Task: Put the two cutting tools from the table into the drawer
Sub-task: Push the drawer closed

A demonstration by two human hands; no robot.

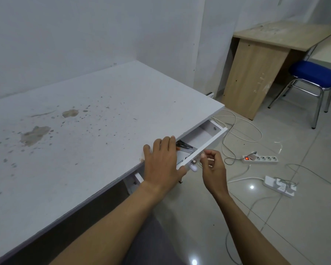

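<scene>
Your left hand (161,161) lies flat and open on the tabletop (88,131) edge, fingers reaching over the open drawer (203,142), gripping nothing. Your right hand (212,165) is by the drawer front, fingers curled near the knob (193,167); you cannot tell whether they pinch it or hover just beside it.

The tabletop in view carries no tools. Inside the drawer, just under your left fingertips, lies a metal tool (185,147) with a bit of orange by it, so the job looks close to done, with closing as the likely step in hand.

To close it well, lift your left fingers clear of the gap first, or the drawer front will catch them against the tabletop edge. Push squarely at the knob so the drawer runs straight, and check that nothing stands proud of the rim.

Your left hand covers the near part of the drawer, so you cannot count two tools there. The orange piece is too small to name. The tabletop's near-left end is cut off
</scene>
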